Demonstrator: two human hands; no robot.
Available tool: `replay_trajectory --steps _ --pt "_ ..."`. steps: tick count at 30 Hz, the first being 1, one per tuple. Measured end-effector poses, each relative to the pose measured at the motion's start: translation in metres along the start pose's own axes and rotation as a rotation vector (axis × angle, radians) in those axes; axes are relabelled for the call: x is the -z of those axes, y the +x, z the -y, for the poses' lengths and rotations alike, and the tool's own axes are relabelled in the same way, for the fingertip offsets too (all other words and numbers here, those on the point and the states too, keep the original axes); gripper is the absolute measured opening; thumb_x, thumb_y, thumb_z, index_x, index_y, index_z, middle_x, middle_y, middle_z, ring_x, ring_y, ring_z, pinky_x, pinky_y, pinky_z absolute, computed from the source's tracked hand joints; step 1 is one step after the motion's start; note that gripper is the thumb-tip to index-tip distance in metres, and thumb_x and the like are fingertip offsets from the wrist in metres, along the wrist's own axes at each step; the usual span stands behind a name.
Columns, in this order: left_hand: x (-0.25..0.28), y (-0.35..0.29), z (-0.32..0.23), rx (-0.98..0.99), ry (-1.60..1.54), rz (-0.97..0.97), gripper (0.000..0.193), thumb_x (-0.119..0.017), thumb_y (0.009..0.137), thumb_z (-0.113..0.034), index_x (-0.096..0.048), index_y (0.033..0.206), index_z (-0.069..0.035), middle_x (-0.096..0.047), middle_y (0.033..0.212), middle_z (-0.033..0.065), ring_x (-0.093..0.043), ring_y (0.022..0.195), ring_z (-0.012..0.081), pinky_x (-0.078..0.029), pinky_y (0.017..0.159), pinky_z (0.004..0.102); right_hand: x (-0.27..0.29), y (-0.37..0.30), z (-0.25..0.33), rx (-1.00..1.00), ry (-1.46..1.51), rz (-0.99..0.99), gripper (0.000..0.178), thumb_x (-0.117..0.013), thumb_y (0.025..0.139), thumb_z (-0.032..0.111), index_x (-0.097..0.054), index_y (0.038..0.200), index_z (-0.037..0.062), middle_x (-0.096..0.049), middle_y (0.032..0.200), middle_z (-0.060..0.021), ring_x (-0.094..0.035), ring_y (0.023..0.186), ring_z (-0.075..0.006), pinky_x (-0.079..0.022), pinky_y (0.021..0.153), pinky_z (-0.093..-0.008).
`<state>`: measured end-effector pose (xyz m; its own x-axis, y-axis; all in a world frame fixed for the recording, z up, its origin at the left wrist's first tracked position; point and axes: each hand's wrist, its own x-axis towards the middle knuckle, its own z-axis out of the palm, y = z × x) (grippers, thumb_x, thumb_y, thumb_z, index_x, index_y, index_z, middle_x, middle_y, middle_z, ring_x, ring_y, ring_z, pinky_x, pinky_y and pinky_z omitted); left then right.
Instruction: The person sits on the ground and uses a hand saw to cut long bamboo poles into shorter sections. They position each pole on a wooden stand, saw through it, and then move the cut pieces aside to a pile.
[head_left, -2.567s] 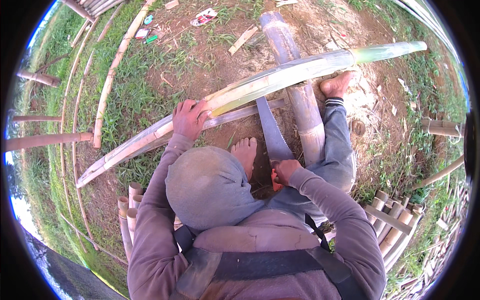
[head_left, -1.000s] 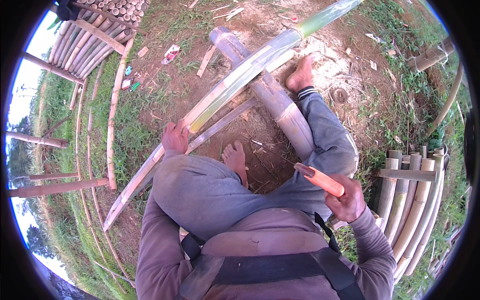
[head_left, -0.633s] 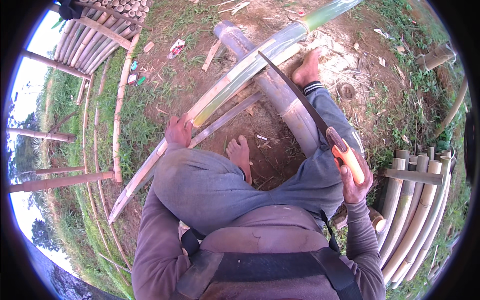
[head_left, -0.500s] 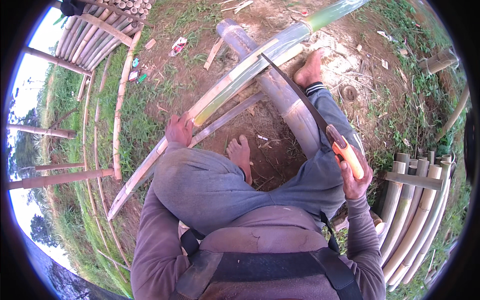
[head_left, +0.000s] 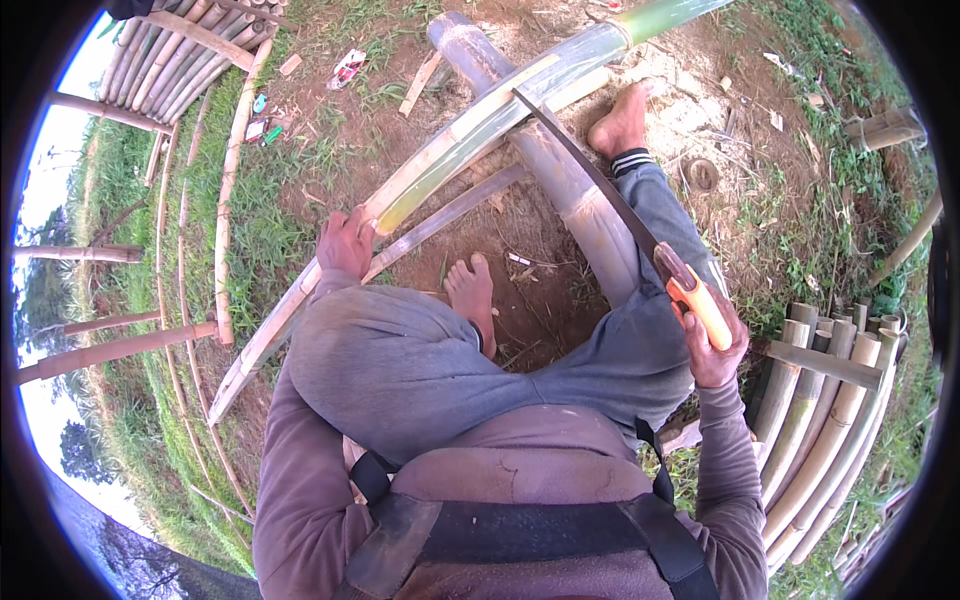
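A long green-and-pale bamboo pole point(head_left: 480, 150) slants from the lower left to the top right. Across a thick bamboo log point(head_left: 578, 200) it rests, with a paler length beside it. My left hand point(head_left: 345, 243) is closed round the pole's lower part, beside my knee; its palm side is hidden. With my right hand point(head_left: 718, 340) I grip the orange handle of a handsaw point(head_left: 600, 180). The saw's dark blade reaches up and left over the log, its tip at the pole's near side. Whether the teeth bite into the pole I cannot tell.
A thin bamboo strip point(head_left: 450, 220) lies under the pole. Bundled bamboo poles point(head_left: 820, 420) stand at right; more are stacked on a rack point(head_left: 185, 60) at top left. Bamboo fence rails point(head_left: 232, 190) run down the left. My bare feet point(head_left: 470, 290) are beside the log.
The whole view has shifted slightly, so the pole and log appear higher and more to the left. Both hands keep their grips, and the saw's tip stays at the pole.
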<state>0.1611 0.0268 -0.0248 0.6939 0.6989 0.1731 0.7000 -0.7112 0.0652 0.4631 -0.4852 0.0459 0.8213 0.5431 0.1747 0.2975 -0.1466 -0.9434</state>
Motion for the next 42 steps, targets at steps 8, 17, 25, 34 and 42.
replay_trajectory --steps 8,17,25,34,42 --pt "0.004 -0.002 -0.005 -0.030 -0.008 -0.039 0.042 -0.079 0.091 -0.026 -0.075 0.132 -0.016 -0.062 0.107 0.0109 -0.064 0.104 0.0350 -0.052 0.091 0.0475 0.004 0.002 -0.008 0.022 -0.144 0.043 0.042 -0.079 0.090 0.003 -0.068 0.130 -0.0070 -0.079 0.112 -0.0139 -0.078 0.101 -0.0195 -0.062 0.090 -0.0328" --pt "0.003 -0.001 -0.005 -0.037 0.020 -0.051 0.041 -0.078 0.092 -0.027 -0.076 0.132 -0.017 -0.062 0.104 0.0104 -0.065 0.101 0.0341 -0.053 0.089 0.0462 0.003 -0.004 -0.009 0.031 -0.102 0.027 0.041 -0.079 0.091 0.003 -0.068 0.130 -0.0054 -0.079 0.113 -0.0133 -0.077 0.099 -0.0181 -0.062 0.087 -0.0321" --pt "-0.003 0.002 0.006 -0.014 0.010 -0.010 0.047 -0.080 0.089 -0.029 -0.073 0.134 -0.018 -0.062 0.110 0.0101 -0.064 0.109 0.0337 -0.051 0.095 0.0487 0.002 -0.001 -0.009 0.017 -0.109 0.008 0.039 -0.078 0.091 0.001 -0.069 0.128 -0.0054 -0.079 0.111 -0.0135 -0.077 0.098 -0.0173 -0.061 0.087 -0.0318" --pt "0.027 -0.037 0.011 -0.056 0.112 0.048 0.044 -0.081 0.090 -0.034 -0.072 0.129 -0.017 -0.062 0.111 0.0076 -0.065 0.110 0.0323 -0.051 0.092 0.0501 0.040 -0.023 0.026 -0.066 -0.015 -0.067 0.053 -0.078 0.099 0.032 -0.067 0.130 -0.0101 -0.076 0.112 -0.0169 -0.076 0.097 -0.0214 -0.064 0.081 -0.0333" --pt "0.038 -0.074 0.004 -0.161 -0.080 0.177 0.060 -0.084 0.086 -0.039 -0.066 0.139 -0.016 -0.062 0.119 0.0086 -0.063 0.114 0.0338 -0.048 0.099 0.0533 0.045 -0.039 0.017 -0.161 -0.035 -0.302 0.068 -0.070 0.101 0.052 -0.064 0.134 -0.0076 -0.060 0.078 -0.0001 -0.055 0.069 -0.0066 -0.046 0.062 -0.0220"
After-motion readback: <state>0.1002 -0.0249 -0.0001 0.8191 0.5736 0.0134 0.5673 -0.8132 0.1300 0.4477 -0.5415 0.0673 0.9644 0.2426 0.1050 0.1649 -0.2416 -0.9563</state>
